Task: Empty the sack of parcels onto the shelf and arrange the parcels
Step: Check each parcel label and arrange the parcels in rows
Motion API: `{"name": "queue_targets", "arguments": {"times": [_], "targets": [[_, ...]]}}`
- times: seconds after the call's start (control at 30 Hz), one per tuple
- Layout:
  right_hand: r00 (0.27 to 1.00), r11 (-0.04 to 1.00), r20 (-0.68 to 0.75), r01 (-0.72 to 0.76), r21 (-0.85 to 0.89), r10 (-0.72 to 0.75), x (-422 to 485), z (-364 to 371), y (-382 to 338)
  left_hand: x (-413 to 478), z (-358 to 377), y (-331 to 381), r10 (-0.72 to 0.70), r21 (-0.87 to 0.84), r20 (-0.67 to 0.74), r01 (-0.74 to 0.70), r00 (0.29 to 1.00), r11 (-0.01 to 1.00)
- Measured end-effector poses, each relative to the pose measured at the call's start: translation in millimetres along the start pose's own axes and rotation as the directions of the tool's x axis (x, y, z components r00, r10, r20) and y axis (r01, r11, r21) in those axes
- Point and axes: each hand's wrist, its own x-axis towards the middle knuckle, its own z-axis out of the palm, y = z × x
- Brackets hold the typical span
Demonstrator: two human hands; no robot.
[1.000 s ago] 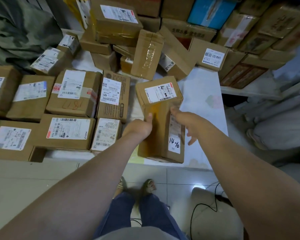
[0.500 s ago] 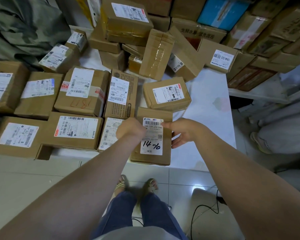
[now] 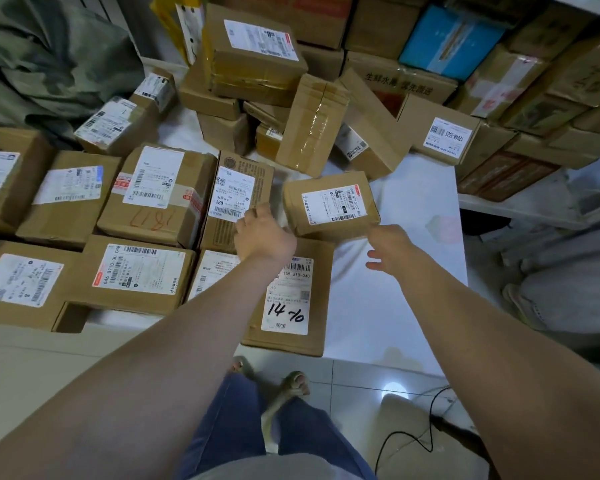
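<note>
The parcel marked "14-70" (image 3: pixel 293 317) lies flat, label up, at the front edge of the white shelf (image 3: pixel 413 289). Just behind it sits a smaller brown parcel (image 3: pixel 329 202) with a white label. My left hand (image 3: pixel 264 233) reaches along that parcel's left side, between it and the upright "021" parcel (image 3: pixel 238 199); its fingers hold nothing. My right hand (image 3: pixel 390 249) hovers with loose fingers by the small parcel's near right corner. A crumpled green sack (image 3: pixel 49 64) lies at the back left.
Labelled parcels (image 3: pixel 142 275) lie in rows across the shelf's left half. A loose heap of boxes (image 3: pixel 257 60) stands at the back, with stacked cartons (image 3: pixel 534 91) to the right. Bare shelf shows right of the "14-70" parcel. A cable (image 3: pixel 409 434) lies on the floor tiles.
The "14-70" parcel was laid flat and let go. Both hands then moved forward to either side of the smaller parcel behind it.
</note>
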Motion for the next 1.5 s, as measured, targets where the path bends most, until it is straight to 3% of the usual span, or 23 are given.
{"name": "queue_targets", "arguments": {"times": [0.17,0.33,0.47,0.67,0.77,0.9,1.03,1.13,1.27,1.37,1.5], "targets": [[1.0,0.992,0.001,-0.021,0.123,0.021,24,14,-7,45,6,20,0.039,-0.068,0.106,-0.032,0.994,0.997],[0.999,0.986,0.013,-0.054,0.16,0.052,40,20,-6,96,33,37,-0.121,-0.233,0.275,0.188,0.954,0.954],[0.989,0.919,-0.016,-0.132,0.371,0.149,50,8,-8,104,39,53,-0.147,-0.362,0.307,0.258,0.94,0.896],[0.956,0.788,-0.111,-0.155,0.596,0.272,59,-23,2,92,51,90,-0.013,-0.371,0.343,0.148,0.939,0.917],[0.95,0.766,-0.146,-0.125,0.631,0.275,60,-39,12,83,53,104,0.071,-0.222,0.345,0.008,0.936,0.975],[0.941,0.849,-0.26,-0.048,0.526,0.215,56,-64,19,62,55,113,0.165,0.006,0.468,-0.19,0.868,0.982],[0.984,0.984,-0.156,-0.054,0.171,0.081,44,-80,26,33,66,110,0.081,0.193,0.617,-0.251,0.782,0.949],[0.998,0.998,-0.012,-0.062,-0.016,0.062,36,-82,40,9,71,105,0.0,0.357,0.54,-0.229,0.842,0.906],[0.991,0.989,0.102,-0.07,-0.127,0.083,26,-86,53,-2,70,97,0.05,0.564,0.447,-0.325,0.893,0.76],[0.983,0.989,0.173,-0.036,-0.146,0.061,20,-88,62,-4,72,84,0.035,0.624,0.456,-0.348,0.889,0.7],[0.979,0.979,0.205,0.033,-0.203,0.01,16,-84,65,-9,77,73,0.012,0.641,0.419,-0.305,0.908,0.704]]}}
